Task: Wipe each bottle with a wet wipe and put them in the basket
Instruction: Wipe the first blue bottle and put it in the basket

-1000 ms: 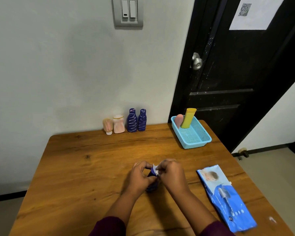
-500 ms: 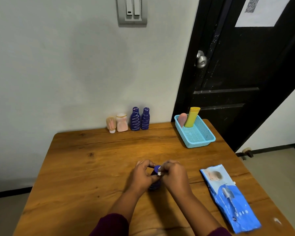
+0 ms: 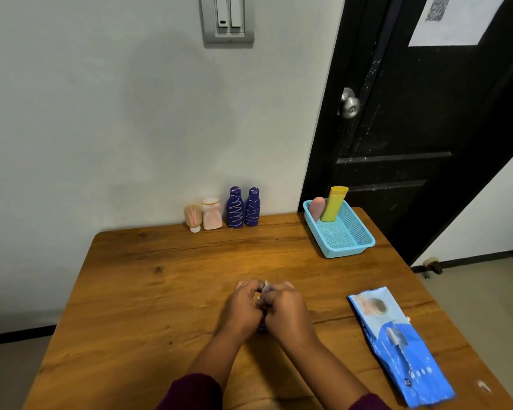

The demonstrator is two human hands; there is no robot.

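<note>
My left hand and my right hand are pressed together over the middle of the wooden table. Between them sits a small dark blue bottle, almost wholly hidden, with a scrap of white wet wipe sticking up at my fingertips. Along the back wall stand a tan bottle, a pink bottle and two dark blue bottles with white squiggles. The light blue basket at the back right holds a pink bottle and a yellow bottle.
A blue pack of wet wipes lies on the table to my right, near the edge. A black door with a metal knob stands behind the basket. The grey wall closes off the far side of the table.
My hands have closed in tighter around the blue bottle, which now shows much less. The wipe has shifted at my fingertips. The view has tilted slightly.
</note>
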